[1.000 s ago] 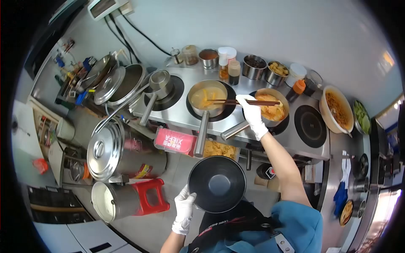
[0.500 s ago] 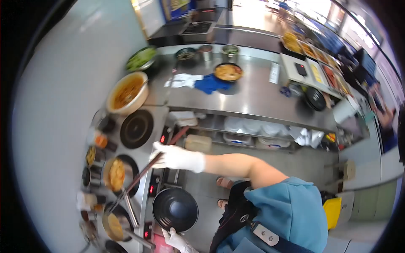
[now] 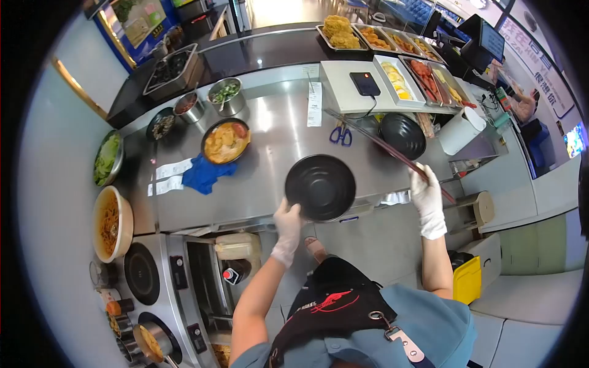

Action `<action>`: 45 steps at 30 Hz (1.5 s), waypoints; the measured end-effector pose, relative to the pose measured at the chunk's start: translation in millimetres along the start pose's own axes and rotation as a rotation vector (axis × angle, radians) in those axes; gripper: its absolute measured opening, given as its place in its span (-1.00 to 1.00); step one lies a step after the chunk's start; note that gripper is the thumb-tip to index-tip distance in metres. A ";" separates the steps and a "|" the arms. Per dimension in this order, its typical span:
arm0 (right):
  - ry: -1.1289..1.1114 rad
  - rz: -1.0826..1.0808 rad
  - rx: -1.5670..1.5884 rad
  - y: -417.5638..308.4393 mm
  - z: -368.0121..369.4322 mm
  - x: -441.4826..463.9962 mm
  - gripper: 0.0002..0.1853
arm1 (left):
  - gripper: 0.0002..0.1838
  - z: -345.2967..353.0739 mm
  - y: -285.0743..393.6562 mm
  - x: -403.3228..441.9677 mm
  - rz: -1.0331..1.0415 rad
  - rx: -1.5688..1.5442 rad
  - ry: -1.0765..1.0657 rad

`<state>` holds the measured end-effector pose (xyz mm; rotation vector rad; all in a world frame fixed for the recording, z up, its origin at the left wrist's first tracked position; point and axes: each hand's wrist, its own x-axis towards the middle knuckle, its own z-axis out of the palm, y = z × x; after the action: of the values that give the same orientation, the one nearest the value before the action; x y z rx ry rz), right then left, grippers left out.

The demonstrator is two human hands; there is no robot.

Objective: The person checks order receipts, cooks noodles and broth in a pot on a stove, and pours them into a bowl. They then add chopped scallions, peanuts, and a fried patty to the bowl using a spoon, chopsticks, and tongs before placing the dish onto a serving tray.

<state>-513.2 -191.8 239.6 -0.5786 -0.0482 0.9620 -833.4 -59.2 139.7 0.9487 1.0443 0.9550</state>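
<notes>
Stainless steel spans the surface (image 3: 270,141) in the head view, where a filled bowl (image 3: 226,142) rests beside a blue cloth (image 3: 207,174). The person's left hand (image 3: 288,227) grips the rim of a black bowl (image 3: 320,187) at the surface's near edge; the right hand (image 3: 426,191) is closed around long chopsticks (image 3: 392,150).

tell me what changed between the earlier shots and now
The person has turned right, from the stove to the steel counter. The left hand has brought the black bowl over to the counter's near edge; the right hand has swung the chopsticks away from the pots. Nothing was newly grasped or let go. The blue cloth on the counter stayed put.
</notes>
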 end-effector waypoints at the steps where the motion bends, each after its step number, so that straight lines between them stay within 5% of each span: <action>1: 0.002 -0.001 0.054 -18.5 -12.6 15.1 -0.79 | -0.58 24.1 -22.5 28.8 0.054 -0.013 -0.030; 3: 0.071 -0.115 0.068 -53.8 -23.8 33.7 -0.81 | -0.58 68.3 -43.2 58.3 0.013 -0.042 -0.008; 4: 0.093 -0.465 -0.754 -61.0 -16.6 32.4 -0.80 | -0.55 82.5 -34.6 61.9 -0.125 0.033 -0.065; 5: 0.066 -0.789 -1.583 -62.9 -6.2 34.8 -0.79 | -0.56 94.7 -50.2 72.4 -0.013 -0.014 -0.075; 7: 0.171 -0.662 -1.336 -76.9 -20.5 52.6 -0.79 | -0.56 112.8 -35.8 76.3 -0.214 0.126 -0.102; 9: 0.108 -0.741 -1.705 -86.2 -40.2 74.0 -0.77 | -0.52 123.3 -82.5 98.7 0.124 0.148 -0.078; 11: 0.023 0.002 0.072 -83.4 -33.6 97.7 -0.73 | -0.44 127.9 -71.1 99.3 -0.018 0.077 -0.074; 17: -0.190 0.250 -0.215 57.1 45.7 142.6 -0.66 | -0.58 48.2 -35.7 65.6 -0.143 0.223 -0.101; 18: -0.265 0.369 -0.205 87.3 68.9 139.7 -0.66 | -0.62 18.8 -46.3 56.3 -0.045 0.328 -0.061; 23: -0.423 0.678 -0.139 209.6 143.4 117.7 -0.71 | -0.69 -131.7 -35.7 -43.0 -0.263 0.093 0.353; 25: -0.369 0.598 -0.319 257.6 177.3 80.8 -0.78 | -0.68 -184.9 -47.3 -83.4 -0.303 0.109 0.542; 27: -1.061 -0.266 -1.468 295.7 238.4 -4.2 -0.82 | -0.68 -205.5 -5.7 -110.5 -0.300 0.097 0.499; 30: -1.186 -0.114 -1.434 365.0 233.9 -56.9 -0.76 | -0.66 -228.4 30.2 -111.4 0.048 0.108 0.373; 31: -1.228 -0.233 -1.366 390.2 234.7 -79.5 -0.73 | -0.57 -237.9 39.2 -101.9 0.159 0.089 0.378; 33: -1.284 -0.098 -1.151 442.2 211.7 -105.2 -0.78 | -0.49 -251.7 64.3 -79.0 0.285 -0.266 0.386; 35: -1.314 0.275 -1.285 446.8 233.9 -133.4 -0.77 | -0.46 -251.3 126.0 -58.3 0.246 -0.459 0.470; 37: -0.370 1.252 -0.105 471.0 214.4 -146.2 -0.67 | -0.56 -265.1 138.4 -37.7 0.237 -0.393 0.591; 40: -0.655 1.151 -0.683 435.7 196.7 -107.3 -0.65 | -0.67 -275.0 168.6 -1.6 0.138 -0.624 0.628; 42: -0.788 1.029 -1.022 387.2 217.0 -50.1 -0.78 | -0.69 -307.8 176.2 34.2 0.132 -0.774 0.408; 43: -0.743 0.876 -1.014 372.8 212.2 -16.9 -0.86 | -0.69 -318.2 180.5 54.2 0.114 -0.767 0.348; 44: -0.808 0.451 -1.241 364.3 203.8 24.6 -0.88 | -0.68 -319.6 193.0 71.7 0.038 -0.683 0.353; 45: -0.611 0.330 -1.302 355.5 226.6 53.3 -0.88 | -0.67 -319.2 206.1 89.4 -0.039 -0.592 0.361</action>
<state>-817.6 104.6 248.1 -1.4795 -1.2256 1.3419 -1155.5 137.4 239.7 0.2695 0.9832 1.3357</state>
